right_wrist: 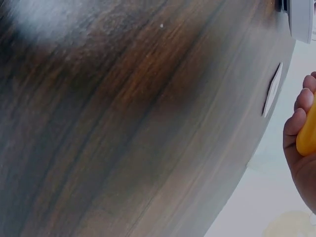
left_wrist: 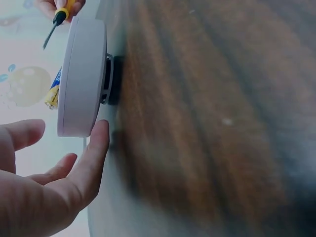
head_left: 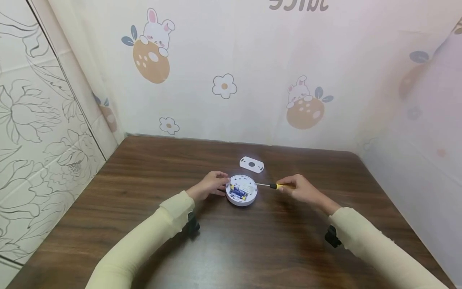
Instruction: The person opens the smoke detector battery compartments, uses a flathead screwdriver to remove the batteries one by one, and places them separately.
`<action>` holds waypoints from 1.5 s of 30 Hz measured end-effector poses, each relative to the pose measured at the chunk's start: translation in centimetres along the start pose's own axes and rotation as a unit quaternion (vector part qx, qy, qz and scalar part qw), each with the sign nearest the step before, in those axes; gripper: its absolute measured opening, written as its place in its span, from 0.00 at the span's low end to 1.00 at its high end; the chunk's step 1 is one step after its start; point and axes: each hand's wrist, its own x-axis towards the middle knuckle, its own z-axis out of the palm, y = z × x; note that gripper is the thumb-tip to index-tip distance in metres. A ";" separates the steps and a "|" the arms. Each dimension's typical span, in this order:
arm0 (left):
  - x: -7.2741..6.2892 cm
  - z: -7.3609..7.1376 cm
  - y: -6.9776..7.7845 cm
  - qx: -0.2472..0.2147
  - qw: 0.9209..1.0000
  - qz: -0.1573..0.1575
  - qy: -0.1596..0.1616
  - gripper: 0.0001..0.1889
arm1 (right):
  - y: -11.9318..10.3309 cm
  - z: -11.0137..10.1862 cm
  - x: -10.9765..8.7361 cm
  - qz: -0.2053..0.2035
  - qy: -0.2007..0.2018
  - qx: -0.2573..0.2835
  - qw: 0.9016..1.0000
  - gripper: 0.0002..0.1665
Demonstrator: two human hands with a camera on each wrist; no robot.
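A round white device (head_left: 242,202), which looks like a smoke detector, lies on the table with its battery side up. Blue and yellow batteries (head_left: 239,192) sit in it; one end of a battery (left_wrist: 51,98) sticks out above the face in the left wrist view. My left hand (head_left: 213,184) is at the device's left rim, fingers spread and loosely bent, a fingertip (left_wrist: 101,131) at its lower edge. To the right, my right hand (head_left: 296,188) grips the yellow handle of a screwdriver (head_left: 273,186). Its shaft points left, the tip over the device's right rim.
A white mounting plate (head_left: 251,164) with a dark round centre lies just behind the device. The brown wooden table (head_left: 162,160) meets a patterned curtain (head_left: 223,116) at its back edge. Black wrist cameras (head_left: 193,222) hang under both sleeves.
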 end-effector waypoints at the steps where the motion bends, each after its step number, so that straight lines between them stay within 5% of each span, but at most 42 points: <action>1: 0.2 0.0 0.0 0.004 1.000 -0.001 -0.006 0.22 | 0.0 0.1 0.1 -0.002 -0.001 -0.003 1.000 0.11; 9: 0.5 0.1 0.3 0.018 0.999 -0.012 -0.040 0.25 | -1.3 0.4 0.4 -0.019 -0.028 -0.043 0.998 0.08; 18: 0.4 0.7 -0.8 -0.011 1.000 -0.003 -0.027 0.22 | -2.8 0.2 0.5 -0.068 -0.062 -0.112 0.989 0.09; 23: 0.0 0.9 -1.0 -0.039 0.999 0.002 -0.022 0.23 | -4.0 -0.2 0.6 -0.058 -0.070 -0.154 0.984 0.10; 35: -0.2 1.0 -0.9 -0.035 0.999 -0.020 -0.023 0.25 | -7.1 -0.7 1.7 -0.076 -0.088 -0.258 0.959 0.06; 45: 0.1 1.0 -0.5 0.000 0.999 -0.026 -0.027 0.21 | -9.5 -0.5 2.0 -0.053 -0.098 -0.317 0.942 0.05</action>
